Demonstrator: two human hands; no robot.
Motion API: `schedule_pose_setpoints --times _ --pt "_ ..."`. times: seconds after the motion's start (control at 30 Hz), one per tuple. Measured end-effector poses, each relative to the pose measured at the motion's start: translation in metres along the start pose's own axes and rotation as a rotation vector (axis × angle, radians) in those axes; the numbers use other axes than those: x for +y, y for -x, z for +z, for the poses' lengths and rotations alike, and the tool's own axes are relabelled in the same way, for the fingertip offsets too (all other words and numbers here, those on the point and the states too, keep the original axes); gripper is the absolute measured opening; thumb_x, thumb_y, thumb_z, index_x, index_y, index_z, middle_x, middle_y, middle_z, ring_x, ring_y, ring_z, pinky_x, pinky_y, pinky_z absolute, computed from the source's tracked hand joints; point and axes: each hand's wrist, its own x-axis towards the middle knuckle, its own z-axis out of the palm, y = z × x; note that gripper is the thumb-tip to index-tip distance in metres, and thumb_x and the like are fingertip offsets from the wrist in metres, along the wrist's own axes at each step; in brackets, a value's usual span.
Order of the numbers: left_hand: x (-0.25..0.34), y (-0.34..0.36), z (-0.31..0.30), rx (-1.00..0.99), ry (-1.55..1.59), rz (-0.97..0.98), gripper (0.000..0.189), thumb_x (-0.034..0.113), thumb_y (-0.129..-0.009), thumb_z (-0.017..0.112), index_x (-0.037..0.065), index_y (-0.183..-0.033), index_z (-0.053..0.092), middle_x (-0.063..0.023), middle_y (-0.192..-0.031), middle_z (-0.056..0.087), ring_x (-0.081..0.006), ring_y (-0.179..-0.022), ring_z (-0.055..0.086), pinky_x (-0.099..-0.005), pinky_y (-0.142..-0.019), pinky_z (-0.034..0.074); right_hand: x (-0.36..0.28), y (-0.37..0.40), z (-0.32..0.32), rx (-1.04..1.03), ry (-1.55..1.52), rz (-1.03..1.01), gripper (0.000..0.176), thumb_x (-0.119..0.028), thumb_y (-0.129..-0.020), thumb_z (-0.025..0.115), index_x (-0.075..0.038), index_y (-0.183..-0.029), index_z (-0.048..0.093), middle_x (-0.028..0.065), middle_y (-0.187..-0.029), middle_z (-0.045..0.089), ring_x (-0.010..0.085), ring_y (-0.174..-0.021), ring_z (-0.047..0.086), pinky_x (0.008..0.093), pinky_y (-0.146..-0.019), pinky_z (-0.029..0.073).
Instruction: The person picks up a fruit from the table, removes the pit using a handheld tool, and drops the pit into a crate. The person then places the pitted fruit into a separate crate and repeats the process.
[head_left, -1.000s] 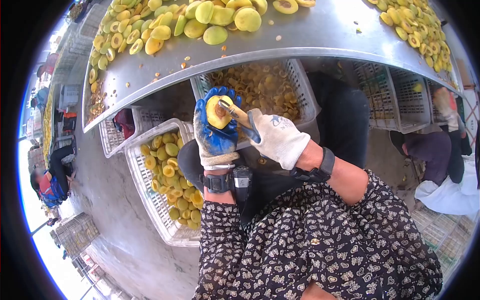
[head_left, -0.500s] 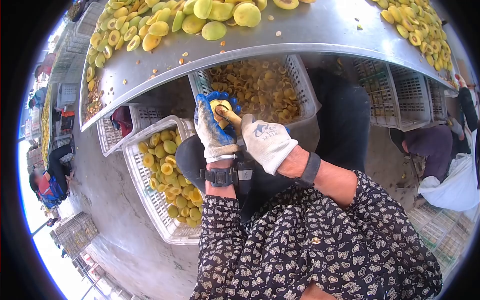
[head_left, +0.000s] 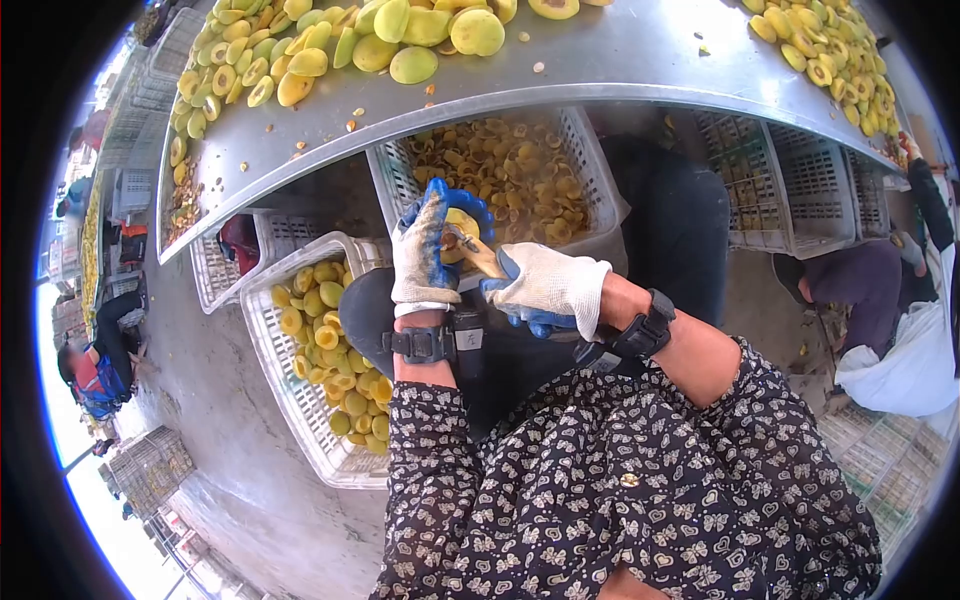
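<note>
Under the table (head_left: 620, 70), a crate (head_left: 600, 170) stands behind left hand (head_left: 420, 255), fruit (head_left: 462, 222), right hand (head_left: 550, 285).

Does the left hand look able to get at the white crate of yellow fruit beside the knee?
Probably yes: the crate lies open-topped below the left hand, nothing between. That hand grips a fruit half, though; the right hand a tool.

Looking down past a curved steel counter (head_left: 620, 60) onto a grey concrete floor (head_left: 210, 400). Sitting among white slatted crates (head_left: 275, 375), with empty crates (head_left: 790, 190) standing under the counter at the right. Catching hard daylight from the left, by stacked crates (head_left: 150, 465).
</note>
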Motion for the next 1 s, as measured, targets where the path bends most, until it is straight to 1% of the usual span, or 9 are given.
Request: schedule_pose_setpoints --times 0.2,0.27,0.33,0.5,0.73,0.8,0.9,0.97,1.0 --pt "0.000 0.001 0.002 -0.006 -0.266 -0.019 0.035 0.034 -0.088 0.058 0.000 -0.083 0.062 -0.0129 -0.072 0.063 -0.0226 -0.057 0.061 -0.0343 -0.054 0.053 0.015 -0.002 0.002 -0.057 -0.012 -0.002 0.022 -0.023 -0.086 0.059 -0.004 -0.081 0.049 0.0017 -0.057 0.050 0.0098 -0.041 0.048 0.0241 -0.037 0.039" --pt "-0.001 -0.007 -0.006 -0.140 -0.065 -0.211 0.039 0.037 -0.088 0.058 -0.002 -0.084 0.062 -0.0132 -0.074 0.064 -0.0230 -0.064 0.063 -0.0351 -0.059 0.054 0.013 0.010 -0.006 -0.115 -0.337 0.080 0.022 -0.024 -0.086 0.061 -0.006 -0.080 0.051 -0.0003 -0.057 0.050 0.0064 -0.040 0.047 0.0205 -0.035 0.037" --pt "-0.001 -0.001 0.005 -0.296 0.087 0.080 0.042 0.040 -0.089 0.054 -0.001 -0.088 0.061 -0.0144 -0.078 0.064 -0.0246 -0.074 0.063 -0.0393 -0.069 0.054 0.022 0.007 -0.008 -0.182 -0.446 0.024 0.022 -0.027 -0.086 0.061 -0.007 -0.081 0.052 -0.0021 -0.058 0.050 0.0044 -0.040 0.046 0.0184 -0.033 0.035" --pt "0.000 0.015 0.011 -0.073 -0.004 0.053 0.031 0.030 -0.087 0.061 0.000 -0.083 0.062 -0.0122 -0.070 0.063 -0.0219 -0.057 0.062 -0.0326 -0.051 0.053 0.024 0.001 0.004 -0.101 -0.266 -0.041 0.022 -0.026 -0.086 0.060 -0.007 -0.083 0.051 -0.0018 -0.058 0.050 0.0056 -0.040 0.045 0.0192 -0.034 0.036" --pt "0.002 0.011 0.012 -0.133 -0.305 0.048 0.033 0.031 -0.086 0.062 -0.001 -0.078 0.064 -0.0107 -0.065 0.062 -0.0187 -0.054 0.060 -0.0293 -0.050 0.050 0.023 0.004 -0.004 -0.254 -0.493 0.049 0.020 -0.026 -0.085 0.060 -0.008 -0.083 0.051 -0.0007 -0.059 0.051 0.0077 -0.040 0.047 0.0207 -0.035 0.038" --pt "0.001 0.009 0.012 -0.100 -0.397 0.019 0.034 0.031 -0.085 0.064 -0.001 -0.075 0.064 -0.0103 -0.064 0.062 -0.0183 -0.053 0.059 -0.0284 -0.049 0.049 0.022 0.009 0.004 -0.130 -0.257 0.045 0.020 -0.026 -0.085 0.061 -0.008 -0.089 0.054 -0.0003 -0.062 0.052 0.0072 -0.041 0.048 0.0193 -0.036 0.038" --pt "-0.001 0.011 0.008 -0.139 -0.307 -0.044 0.035 0.033 -0.084 0.064 0.000 -0.071 0.063 -0.0109 -0.063 0.062 -0.0190 -0.053 0.059 -0.0296 -0.050 0.049 0.039 0.001 -0.001 -0.218 -0.389 0.056 0.019 -0.023 -0.087 0.059 -0.007 -0.096 0.054 -0.0002 -0.063 0.051 0.0068 -0.043 0.047 0.0194 -0.038 0.038" --pt "-0.001 0.010 0.007 -0.174 -0.233 -0.061 0.035 0.033 -0.085 0.063 0.000 -0.072 0.063 -0.0118 -0.064 0.062 -0.0200 -0.054 0.060 -0.0304 -0.050 0.050 0.053 0.000 -0.003 -0.635 -1.036 0.014 0.019 -0.020 -0.090 0.055 -0.005 -0.101 0.054 -0.0016 -0.062 0.049 0.0062 -0.042 0.046 0.0192 -0.037 0.035" --pt "-0.001 0.010 0.009 -0.213 -0.163 -0.080 0.035 0.033 -0.085 0.062 0.001 -0.072 0.062 -0.0127 -0.065 0.062 -0.0209 -0.054 0.060 -0.0312 -0.051 0.050 0.052 0.002 -0.003 -0.633 -1.033 0.012 0.019 -0.020 -0.090 0.055 -0.005 -0.101 0.054 -0.0016 -0.062 0.049 0.0062 -0.042 0.046 0.0192 -0.037 0.035"
